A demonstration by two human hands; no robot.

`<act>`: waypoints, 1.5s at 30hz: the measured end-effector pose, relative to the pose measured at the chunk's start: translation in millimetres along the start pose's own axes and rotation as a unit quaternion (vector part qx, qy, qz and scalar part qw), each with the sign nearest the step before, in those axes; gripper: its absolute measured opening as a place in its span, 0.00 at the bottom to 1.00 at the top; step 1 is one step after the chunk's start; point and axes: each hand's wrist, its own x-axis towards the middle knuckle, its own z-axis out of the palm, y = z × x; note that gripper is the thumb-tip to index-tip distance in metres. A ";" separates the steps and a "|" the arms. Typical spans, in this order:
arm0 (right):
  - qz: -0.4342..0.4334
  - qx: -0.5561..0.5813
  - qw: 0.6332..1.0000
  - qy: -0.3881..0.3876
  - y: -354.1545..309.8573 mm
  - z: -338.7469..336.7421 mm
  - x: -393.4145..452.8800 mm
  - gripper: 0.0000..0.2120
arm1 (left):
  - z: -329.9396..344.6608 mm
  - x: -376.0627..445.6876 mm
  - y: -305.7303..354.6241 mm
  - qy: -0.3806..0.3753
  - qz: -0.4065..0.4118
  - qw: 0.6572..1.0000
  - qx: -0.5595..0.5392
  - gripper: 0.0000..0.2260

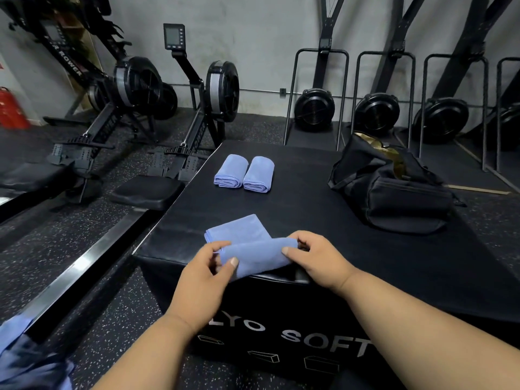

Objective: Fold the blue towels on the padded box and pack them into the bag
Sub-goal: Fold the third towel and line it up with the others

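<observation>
Two folded towels lie side by side, far end of padded box. My left hand and right hand pinch third towel at near edge, mid-fold. Bag on box, right; nothing packed yet, by my judgement.

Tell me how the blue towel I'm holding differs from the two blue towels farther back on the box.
The towel in hand is only partly rolled, its far half still flat; the two far towels are finished rolls. It sits at the near edge of the padded box, gripped by the left hand and right hand; the far pair lie untouched, side by side near the box's middle. All three are the same blue, and none is in the bag yet.
</observation>
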 end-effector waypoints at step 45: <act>0.045 -0.082 0.995 -0.025 -10.8 24.1 20.7 0.06 | -15.3 12.0 -26.1 -0.061 -0.072 0.995 -0.029 0.07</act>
